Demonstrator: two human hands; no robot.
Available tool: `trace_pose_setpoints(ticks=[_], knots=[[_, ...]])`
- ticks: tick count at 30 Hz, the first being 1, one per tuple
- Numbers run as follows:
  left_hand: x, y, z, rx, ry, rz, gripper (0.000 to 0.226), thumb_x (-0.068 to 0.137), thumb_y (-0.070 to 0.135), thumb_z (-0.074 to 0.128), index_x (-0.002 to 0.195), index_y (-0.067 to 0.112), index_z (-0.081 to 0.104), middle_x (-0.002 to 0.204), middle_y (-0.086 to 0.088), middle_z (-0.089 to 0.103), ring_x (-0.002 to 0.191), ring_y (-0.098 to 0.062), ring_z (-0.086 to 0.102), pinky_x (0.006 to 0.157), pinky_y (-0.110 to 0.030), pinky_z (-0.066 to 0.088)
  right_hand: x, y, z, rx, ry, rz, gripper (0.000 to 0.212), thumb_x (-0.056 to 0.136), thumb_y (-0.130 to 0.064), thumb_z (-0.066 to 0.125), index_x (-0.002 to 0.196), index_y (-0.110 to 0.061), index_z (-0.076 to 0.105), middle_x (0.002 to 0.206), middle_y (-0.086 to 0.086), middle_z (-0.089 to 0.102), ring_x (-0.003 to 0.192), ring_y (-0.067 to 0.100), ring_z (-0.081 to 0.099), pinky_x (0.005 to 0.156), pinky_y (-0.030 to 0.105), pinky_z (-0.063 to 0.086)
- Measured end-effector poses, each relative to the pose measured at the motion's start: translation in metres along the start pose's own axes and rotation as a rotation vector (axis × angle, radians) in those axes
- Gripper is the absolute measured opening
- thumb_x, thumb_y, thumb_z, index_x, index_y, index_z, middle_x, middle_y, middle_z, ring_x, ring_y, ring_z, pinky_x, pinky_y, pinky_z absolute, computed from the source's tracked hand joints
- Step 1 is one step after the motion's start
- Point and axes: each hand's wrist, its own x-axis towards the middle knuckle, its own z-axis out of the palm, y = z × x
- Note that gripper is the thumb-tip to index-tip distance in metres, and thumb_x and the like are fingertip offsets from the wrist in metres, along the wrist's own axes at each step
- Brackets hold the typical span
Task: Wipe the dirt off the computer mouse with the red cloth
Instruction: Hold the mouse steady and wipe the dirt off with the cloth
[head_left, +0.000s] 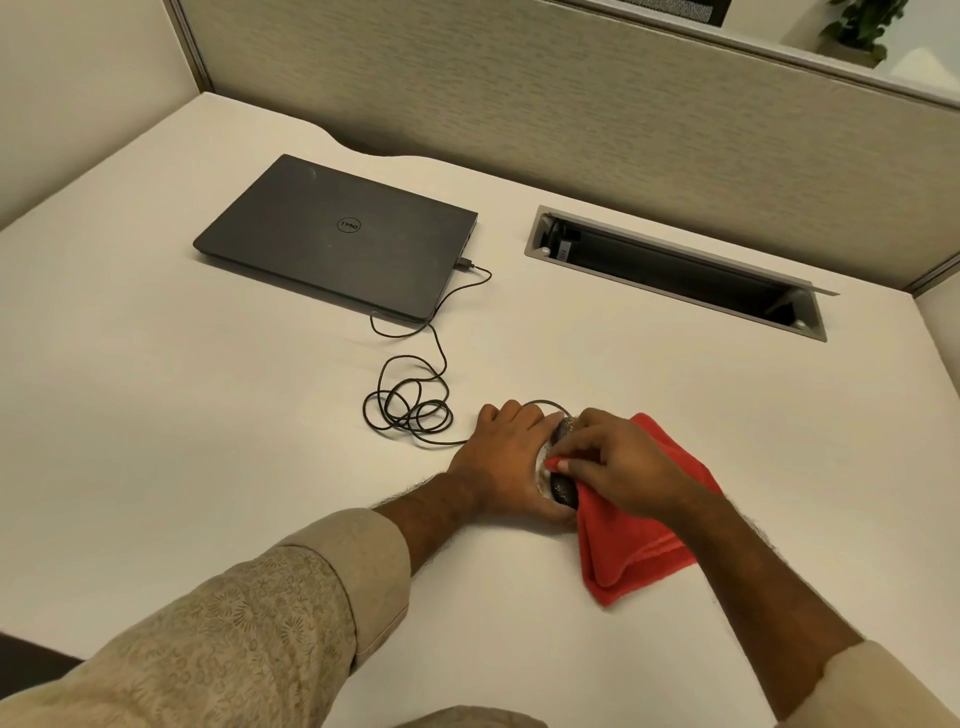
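A dark computer mouse (563, 491) lies on the white desk, mostly hidden between my two hands. My left hand (511, 460) grips it from the left side. My right hand (621, 460) pinches a fold of the red cloth (631, 545) and presses it against the top of the mouse. The remainder of the cloth lies folded on the desk to the right of and below the mouse. Pale speckled dirt shows on the mouse's exposed edge.
The mouse's black cable (410, 410) coils left of my hands and runs up to a closed dark laptop (337, 234). An open cable tray slot (675, 270) is set into the desk (208, 415) at the back right. A partition wall stands behind.
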Motion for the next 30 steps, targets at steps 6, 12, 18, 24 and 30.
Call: trace_pose_setpoints(ticks=[6,12,18,24,30], knots=[[0.0,-0.001,0.0,-0.003,-0.008,0.014,0.097,0.049,0.092,0.055,0.126,0.033,0.047,0.1,0.015,0.046,0.093,-0.013,0.04,0.084,-0.036,0.033,0.004,0.004,0.002,-0.003,0.233,0.058,0.015,0.088,-0.024,0.067,0.098,-0.03,0.076,0.084,-0.008,0.055,0.077,0.007,0.057,0.07,0.026,0.046],[0.0,-0.001,-0.001,0.011,-0.024,0.017,0.098,0.049,0.094,0.053,0.123,0.03,0.047,0.104,0.012,0.049,0.095,-0.015,0.042,0.086,-0.038,0.035,-0.001,0.009,0.005,0.082,0.15,0.097,0.014,0.087,-0.025,0.069,0.096,-0.032,0.076,0.086,-0.009,0.056,0.082,0.004,0.057,0.073,0.021,0.043],[-0.001,-0.001,0.0,0.01,-0.037,0.015,0.107,0.049,0.096,0.053,0.131,0.028,0.045,0.109,0.012,0.049,0.1,-0.015,0.042,0.089,-0.037,0.033,-0.01,0.009,0.007,0.158,0.162,0.065,0.016,0.084,-0.019,0.072,0.094,-0.031,0.077,0.085,-0.009,0.057,0.083,0.0,0.056,0.07,0.007,0.038],[-0.001,-0.004,-0.001,0.026,-0.045,0.022,0.114,0.049,0.095,0.057,0.137,0.024,0.043,0.113,0.01,0.051,0.101,-0.015,0.041,0.089,-0.036,0.031,-0.015,0.021,0.005,0.155,0.318,0.131,0.016,0.086,-0.021,0.07,0.098,-0.03,0.076,0.084,-0.007,0.057,0.081,0.002,0.057,0.07,0.013,0.039],[0.0,-0.005,0.0,0.033,-0.06,0.016,0.115,0.049,0.094,0.057,0.138,0.023,0.043,0.115,0.009,0.05,0.104,-0.015,0.04,0.092,-0.036,0.031,-0.027,0.018,0.018,0.156,0.337,0.091,0.022,0.088,-0.011,0.066,0.103,-0.025,0.075,0.087,-0.01,0.058,0.085,-0.001,0.056,0.071,0.005,0.038]])
